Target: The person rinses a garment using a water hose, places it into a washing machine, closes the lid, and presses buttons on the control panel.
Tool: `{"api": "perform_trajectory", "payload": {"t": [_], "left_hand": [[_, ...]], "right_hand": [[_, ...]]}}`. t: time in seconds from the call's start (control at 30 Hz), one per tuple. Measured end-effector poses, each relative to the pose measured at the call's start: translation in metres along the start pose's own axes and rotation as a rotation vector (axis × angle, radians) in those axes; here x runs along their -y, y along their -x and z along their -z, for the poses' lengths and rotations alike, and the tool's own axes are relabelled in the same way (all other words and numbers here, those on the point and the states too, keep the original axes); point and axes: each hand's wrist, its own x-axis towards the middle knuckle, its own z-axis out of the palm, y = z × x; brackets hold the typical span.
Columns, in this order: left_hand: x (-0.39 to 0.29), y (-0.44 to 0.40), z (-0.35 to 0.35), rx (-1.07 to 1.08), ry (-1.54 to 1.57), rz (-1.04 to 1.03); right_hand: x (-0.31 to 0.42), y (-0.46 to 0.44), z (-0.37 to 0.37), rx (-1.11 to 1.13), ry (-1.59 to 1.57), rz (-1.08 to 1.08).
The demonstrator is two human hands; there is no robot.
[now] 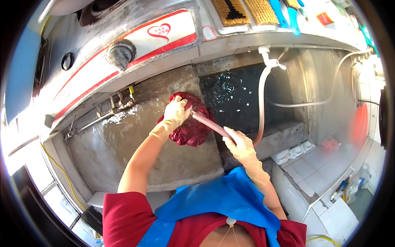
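My left hand (176, 113), in a pale rubber glove, is closed on the upper part of a crumpled, shiny dark red bundle (191, 133). Whether the bundle is a plastic bag or wet cloth, I cannot tell. It rests on the wet grey concrete slab (156, 156) beside the dark water basin. My right hand (241, 147), gloved as well, is wrapped round a pinkish hose (212, 124). The open end of the hose points at the bundle, close to my left fingers. From there the hose runs behind my right hand and up to a white tap (269, 59).
A water-filled basin (230, 99) lies right of the slab. Along the back stands a stove front with a knob (121, 54). Brushes (230, 12) and blue-handled tools (293, 20) lie on the ledge. A pipe with a yellow valve (131, 89) runs low at left. White tiles (300, 171) edge the right.
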Motion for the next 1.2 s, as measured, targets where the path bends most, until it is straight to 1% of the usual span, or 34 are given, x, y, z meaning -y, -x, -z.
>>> {"api": "perform_trajectory", "payload": {"t": [0.07, 0.1, 0.13, 0.2, 0.27, 0.33, 0.37, 0.4, 0.43, 0.5, 0.57, 0.67, 0.7, 0.83, 0.93, 1.03, 1.07, 1.13, 1.17, 1.2], "left_hand": [[-0.023, 0.011, 0.021, -0.112, -0.120, 0.029], [-0.034, 0.012, 0.042, -0.085, -0.076, 0.047], [-0.033, 0.007, 0.043, -0.161, -0.151, 0.057], [-0.040, -0.006, 0.043, -0.166, -0.109, 0.097], [-0.055, -0.013, 0.038, -0.021, -0.186, 0.117], [-0.083, -0.001, 0.029, 0.175, -0.231, 0.193], [-0.078, 0.002, 0.016, 0.161, -0.254, 0.202], [-0.076, 0.003, 0.011, 0.093, -0.246, 0.188], [-0.074, 0.003, 0.006, 0.103, -0.234, 0.196], [-0.071, 0.001, -0.001, 0.106, -0.222, 0.209], [-0.068, 0.003, -0.007, 0.006, -0.266, 0.161], [-0.065, -0.004, -0.008, -0.004, -0.251, 0.156], [-0.064, -0.005, -0.010, -0.050, -0.275, 0.130], [-0.060, -0.010, -0.011, -0.008, -0.230, 0.137], [-0.056, -0.014, -0.016, -0.014, -0.283, 0.126], [-0.046, -0.016, -0.025, -0.153, -0.143, 0.050], [-0.044, -0.018, -0.027, -0.152, -0.142, 0.046], [-0.040, -0.023, -0.028, -0.047, -0.140, 0.079], [-0.033, -0.021, -0.038, -0.226, -0.161, -0.016], [-0.036, -0.021, -0.033, -0.228, -0.160, -0.025]], "right_hand": [[-0.005, 0.006, 0.006, 0.001, 0.010, 0.008], [-0.007, 0.009, 0.007, -0.012, -0.009, 0.005], [-0.006, 0.011, 0.010, -0.020, -0.010, -0.005], [-0.002, 0.013, 0.016, 0.025, -0.003, -0.073], [-0.003, 0.017, 0.013, 0.019, -0.017, -0.064], [-0.006, 0.016, 0.013, 0.009, -0.026, -0.055], [-0.006, 0.017, 0.012, 0.009, -0.052, -0.067], [-0.006, 0.017, 0.011, 0.010, -0.078, -0.078], [-0.002, 0.016, 0.012, 0.030, -0.097, -0.124], [-0.003, 0.012, 0.009, 0.037, -0.117, -0.109], [-0.006, 0.009, 0.005, 0.023, -0.136, -0.070], [-0.002, 0.003, 0.007, 0.041, -0.123, -0.080], [-0.002, 0.002, 0.006, 0.041, -0.124, -0.081], [-0.011, 0.001, 0.004, 0.027, -0.148, -0.050], [-0.015, 0.002, 0.006, 0.030, -0.152, -0.057], [-0.020, 0.006, 0.006, 0.029, -0.157, -0.064], [-0.021, 0.008, 0.006, 0.021, -0.162, -0.050], [-0.023, 0.013, 0.008, 0.032, -0.130, -0.050], [-0.024, 0.015, 0.009, 0.040, -0.096, -0.049], [-0.027, 0.019, 0.011, 0.032, -0.094, -0.051]]}}
